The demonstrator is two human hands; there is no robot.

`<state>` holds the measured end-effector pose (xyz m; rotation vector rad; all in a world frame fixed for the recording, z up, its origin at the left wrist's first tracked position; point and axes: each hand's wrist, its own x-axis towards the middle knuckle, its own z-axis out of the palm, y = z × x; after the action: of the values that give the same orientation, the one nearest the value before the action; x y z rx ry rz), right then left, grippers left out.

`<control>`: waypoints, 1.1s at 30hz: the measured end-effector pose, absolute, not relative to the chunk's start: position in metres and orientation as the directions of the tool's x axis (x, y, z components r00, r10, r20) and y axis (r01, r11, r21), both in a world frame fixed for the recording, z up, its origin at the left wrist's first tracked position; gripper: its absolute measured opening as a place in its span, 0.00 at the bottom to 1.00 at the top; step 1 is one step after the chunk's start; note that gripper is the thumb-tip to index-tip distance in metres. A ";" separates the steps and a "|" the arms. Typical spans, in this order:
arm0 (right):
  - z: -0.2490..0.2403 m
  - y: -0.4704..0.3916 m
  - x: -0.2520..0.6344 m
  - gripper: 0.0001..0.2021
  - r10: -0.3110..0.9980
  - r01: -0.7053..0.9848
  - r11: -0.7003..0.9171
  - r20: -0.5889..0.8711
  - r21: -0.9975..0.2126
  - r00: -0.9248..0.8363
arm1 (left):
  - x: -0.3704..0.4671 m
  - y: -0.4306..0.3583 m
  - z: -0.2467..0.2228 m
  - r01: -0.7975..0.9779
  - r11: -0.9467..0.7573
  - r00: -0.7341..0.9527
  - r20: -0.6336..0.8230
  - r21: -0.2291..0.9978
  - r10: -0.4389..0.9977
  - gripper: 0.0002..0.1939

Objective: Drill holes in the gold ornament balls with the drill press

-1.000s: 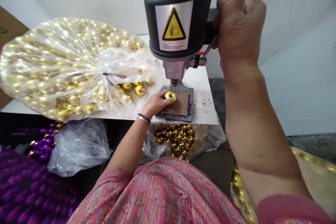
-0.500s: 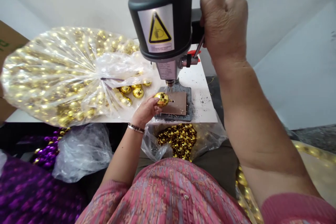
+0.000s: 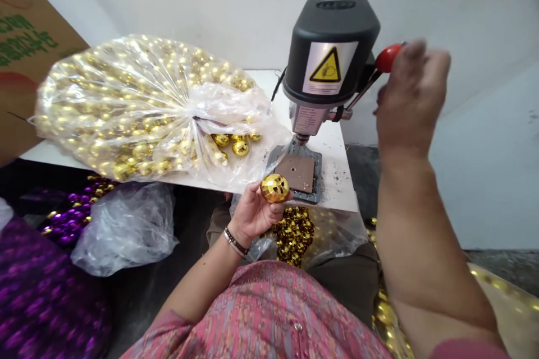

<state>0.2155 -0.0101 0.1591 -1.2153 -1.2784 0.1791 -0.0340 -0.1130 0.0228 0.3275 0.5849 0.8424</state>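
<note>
White wall (image 3: 210,0) rises behind a white tabletop (image 3: 332,140), on which stands a black-and-grey bench drill press (image 3: 332,61) with a yellow triangular warning label (image 3: 327,66) on its head. Below the drill press's chuck, a brown square pad (image 3: 303,174) with a small hole lies on the grey base plate (image 3: 315,193), and dark shavings (image 3: 334,179) are scattered to the drill press's right. In front of the drill press, nearer the wearer, the left hand (image 3: 261,210) holds a gold faceted ball (image 3: 275,188) between thumb and fingers, clear of the pad. To the drill press's right, the right hand (image 3: 410,101) is raised at the red knob (image 3: 387,59) of the feed lever; it is blurred, and whether its fingers grip the knob cannot be told. Left of the drill press, a large clear plastic bag (image 3: 138,106) bulges with gold balls, several more (image 3: 240,148) lying by its gathered neck. Below the drill press, past the table edge, another clear bag (image 3: 337,233) contains small gold pieces (image 3: 295,233). Farther left of the drill press stands a cardboard box (image 3: 25,50) with green print.
</note>
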 end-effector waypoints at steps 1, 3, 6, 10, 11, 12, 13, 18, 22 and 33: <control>0.147 -0.031 0.211 0.22 0.689 0.520 0.398 0.620 -0.756 0.375 | -0.034 -0.116 0.022 -0.599 0.638 0.537 -0.348 0.484 0.768 0.25; 0.117 -0.075 0.199 0.21 0.759 0.533 0.422 0.607 -0.733 0.234 | -0.034 -0.122 0.018 -0.585 0.650 0.565 -0.330 0.485 0.756 0.26; 0.077 -0.129 0.178 0.19 0.820 0.509 0.474 0.571 -0.718 0.043 | -0.035 -0.129 0.011 -0.563 0.655 0.588 -0.313 0.504 0.746 0.28; 0.057 -0.160 0.158 0.14 0.817 0.496 0.542 0.563 -0.679 -0.122 | -0.033 -0.140 0.006 -0.565 0.645 0.575 -0.316 0.515 0.755 0.25; 0.055 -0.162 0.156 0.13 0.807 0.491 0.558 0.576 -0.669 -0.131 | -0.032 -0.144 0.006 -0.570 0.635 0.566 -0.312 0.522 0.764 0.24; 0.054 -0.165 0.154 0.11 0.796 0.484 0.570 0.593 -0.664 -0.124 | -0.030 -0.147 0.007 -0.575 0.621 0.555 -0.303 0.533 0.775 0.23; 0.053 -0.167 0.154 0.10 0.789 0.479 0.575 0.605 -0.663 -0.109 | -0.029 -0.151 0.008 -0.580 0.603 0.542 -0.293 0.549 0.788 0.24; 0.046 -0.186 0.154 0.09 0.793 0.487 0.557 0.606 -0.673 -0.068 | -0.031 -0.168 0.018 -0.577 0.493 0.457 -0.244 0.650 0.856 0.26; 0.045 -0.198 0.156 0.10 0.786 0.512 0.561 0.612 -0.651 -0.083 | -0.034 -0.178 0.026 -0.581 0.423 0.407 -0.201 0.695 0.891 0.31; 0.046 -0.198 0.152 0.05 0.608 0.564 0.708 0.774 -0.426 -0.179 | -0.049 -0.193 0.046 -0.412 0.233 0.309 -0.106 0.881 0.945 0.30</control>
<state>0.1516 -0.1980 0.0458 -0.9173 -1.8439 0.0512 -0.0494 -0.1927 0.0458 0.8709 0.7557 1.0647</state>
